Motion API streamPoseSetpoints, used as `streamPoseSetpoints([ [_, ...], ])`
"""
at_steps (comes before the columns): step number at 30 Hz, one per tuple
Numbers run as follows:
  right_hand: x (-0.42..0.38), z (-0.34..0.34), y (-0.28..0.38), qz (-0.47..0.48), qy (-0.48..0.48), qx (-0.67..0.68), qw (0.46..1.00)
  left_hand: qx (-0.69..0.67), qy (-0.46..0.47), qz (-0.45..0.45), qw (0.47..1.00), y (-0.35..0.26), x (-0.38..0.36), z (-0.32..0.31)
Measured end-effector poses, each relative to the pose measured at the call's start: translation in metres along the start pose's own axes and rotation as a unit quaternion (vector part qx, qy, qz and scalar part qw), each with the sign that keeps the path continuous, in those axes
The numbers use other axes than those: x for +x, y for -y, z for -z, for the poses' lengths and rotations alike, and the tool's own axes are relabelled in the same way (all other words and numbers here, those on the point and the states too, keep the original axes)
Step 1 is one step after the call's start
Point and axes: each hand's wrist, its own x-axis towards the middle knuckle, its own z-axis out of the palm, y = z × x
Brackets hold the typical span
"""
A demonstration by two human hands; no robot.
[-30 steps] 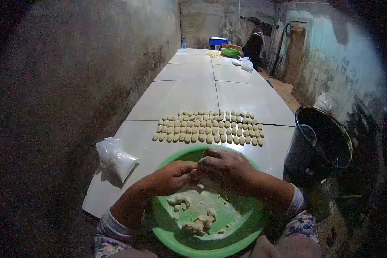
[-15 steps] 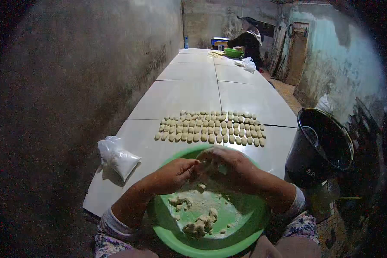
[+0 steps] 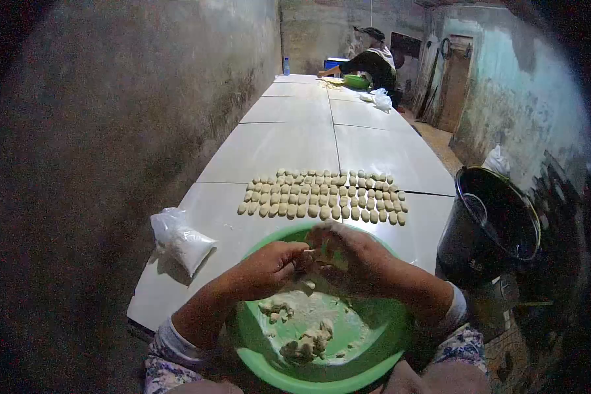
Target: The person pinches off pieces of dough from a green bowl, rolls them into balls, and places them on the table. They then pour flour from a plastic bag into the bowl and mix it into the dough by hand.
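Observation:
A green basin (image 3: 368, 368) with floury residue and lumps of dough (image 3: 312, 341) stands in front of me. Over its far half my left hand (image 3: 272, 266) is closed, thumb and fingers pinched on a small pale bit, seemingly dough. Close by on the right, my right hand (image 3: 351, 253) is curved with its palm inward; its fingertips are blurred, and whether it holds anything is hidden. Beyond the basin, several rows of small oval dough pieces (image 3: 322, 200) lie on the white table (image 3: 269, 148).
A plastic bag of white powder (image 3: 189, 248) lies at the left. A large black bucket (image 3: 463, 230) stands right of the table. At the far end are a person (image 3: 377, 62), a green bowl (image 3: 356, 82), a white bag (image 3: 381, 100) and a bottle (image 3: 286, 65). A wall runs along the left.
My left hand has shifted slightly right and up, and a pale bit now shows at its fingertips. The far person's arm has stretched out to the left over the table.

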Motion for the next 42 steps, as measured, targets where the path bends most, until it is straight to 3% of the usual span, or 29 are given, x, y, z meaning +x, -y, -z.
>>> streamPoseSetpoints([
  [3, 0.003, 0.011, 0.011, -0.07, 0.019, 0.071, 0.995, 0.027, -0.006, 0.008, 1.0, 0.005, 0.001, -0.001],
  [5, 0.008, 0.014, 0.017, -0.151, 0.092, -0.024, 0.984, 0.057, -0.005, 0.001, 0.998, 0.005, 0.002, -0.002],
  [6, 0.01, 0.013, 0.018, -0.165, 0.142, -0.073, 0.973, 0.074, -0.001, -0.013, 0.997, 0.003, 0.002, -0.002],
  [9, 0.004, 0.003, -0.004, -0.139, 0.144, -0.044, 0.979, 0.063, 0.008, -0.034, 0.997, -0.001, 0.002, -0.005],
  [10, 0.0, 0.002, -0.009, -0.182, 0.123, 0.066, 0.973, 0.034, 0.012, -0.042, 0.998, -0.003, 0.002, -0.006],
  [11, 0.0, -0.003, -0.018, -0.183, 0.122, 0.066, 0.973, 0.034, 0.013, -0.042, 0.998, -0.004, 0.0, -0.007],
  [13, 0.009, -0.008, -0.016, -0.359, 0.065, 0.365, 0.857, -0.061, 0.031, -0.029, 0.997, -0.007, -0.003, -0.007],
  [14, 0.01, 0.013, 0.001, -0.16, 0.151, 0.016, 0.975, -0.061, 0.031, -0.029, 0.997, -0.006, -0.002, -0.006],
  [19, 0.007, 0.009, -0.003, -0.126, 0.088, -0.009, 0.988, -0.027, 0.056, 0.012, 0.998, 0.004, 0.0, -0.005],
  [21, 0.008, 0.006, -0.009, -0.079, 0.159, -0.026, 0.984, -0.021, 0.055, 0.008, 0.998, 0.004, 0.001, -0.007],
  [26, 0.004, 0.007, -0.014, -0.063, 0.164, -0.04, 0.984, -0.034, 0.069, -0.008, 0.997, -0.002, 0.0, -0.005],
  [28, 0.007, 0.007, -0.011, -0.19, 0.153, 0.244, 0.939, -0.063, 0.063, 0.001, 0.996, 0.003, -0.001, -0.004],
  [29, 0.008, 0.009, -0.006, -0.189, 0.154, 0.243, 0.939, -0.063, 0.062, 0.0, 0.996, 0.002, -0.001, -0.004],
  [31, 0.01, 0.015, 0.006, -0.273, 0.114, 0.335, 0.894, -0.059, 0.04, 0.037, 0.997, -0.002, -0.002, -0.005],
  [36, 0.009, 0.01, -0.001, -0.159, 0.15, 0.145, 0.965, -0.096, 0.041, -0.003, 0.995, -0.001, 0.001, -0.008],
  [42, 0.011, 0.01, 0.001, -0.212, 0.131, 0.234, 0.94, -0.05, 0.04, -0.022, 0.998, 0.0, -0.002, -0.003],
])
